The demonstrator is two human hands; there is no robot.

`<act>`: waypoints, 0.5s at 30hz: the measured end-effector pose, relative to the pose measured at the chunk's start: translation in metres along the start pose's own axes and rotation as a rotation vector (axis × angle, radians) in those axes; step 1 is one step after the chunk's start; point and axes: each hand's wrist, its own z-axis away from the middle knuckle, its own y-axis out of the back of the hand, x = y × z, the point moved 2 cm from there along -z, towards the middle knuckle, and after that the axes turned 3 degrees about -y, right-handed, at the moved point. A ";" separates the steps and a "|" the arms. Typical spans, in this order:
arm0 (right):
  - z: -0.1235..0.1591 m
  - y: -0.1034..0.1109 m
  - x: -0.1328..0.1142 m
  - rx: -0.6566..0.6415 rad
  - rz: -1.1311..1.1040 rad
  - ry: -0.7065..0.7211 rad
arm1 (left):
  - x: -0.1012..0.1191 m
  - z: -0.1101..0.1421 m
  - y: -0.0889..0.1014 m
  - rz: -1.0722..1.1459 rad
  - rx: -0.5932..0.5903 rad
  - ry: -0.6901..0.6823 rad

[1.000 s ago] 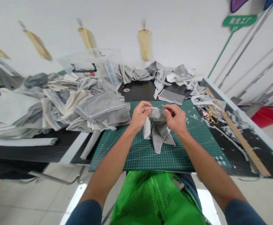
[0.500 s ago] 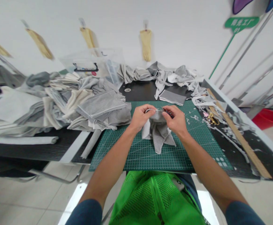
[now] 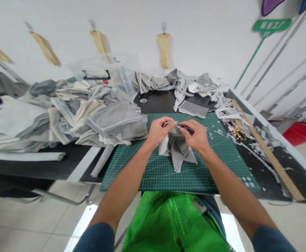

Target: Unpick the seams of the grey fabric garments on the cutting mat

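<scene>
Now the left hand (image 3: 161,131) pinches a crumpled grey fabric piece (image 3: 178,151) at its ten o'clock, over the middle of a green gridded cutting mat (image 3: 153,178); at two o'clock, the right hand (image 3: 198,135) grips a slim, dark-handled, metal-tipped tool (image 3: 189,130).

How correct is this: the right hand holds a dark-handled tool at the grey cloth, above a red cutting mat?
The cutting mat is green, not red, as the head view shows; the right hand does hold a dark-handled tool at the grey cloth.
</scene>
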 end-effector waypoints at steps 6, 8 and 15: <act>0.000 0.000 0.001 0.013 0.013 0.002 | 0.000 0.000 -0.002 0.016 -0.021 0.021; 0.000 0.000 0.000 0.014 0.010 0.007 | 0.000 0.000 -0.003 0.034 -0.029 0.035; 0.000 0.000 0.000 0.019 0.000 0.017 | 0.001 0.002 -0.005 0.156 -0.054 0.071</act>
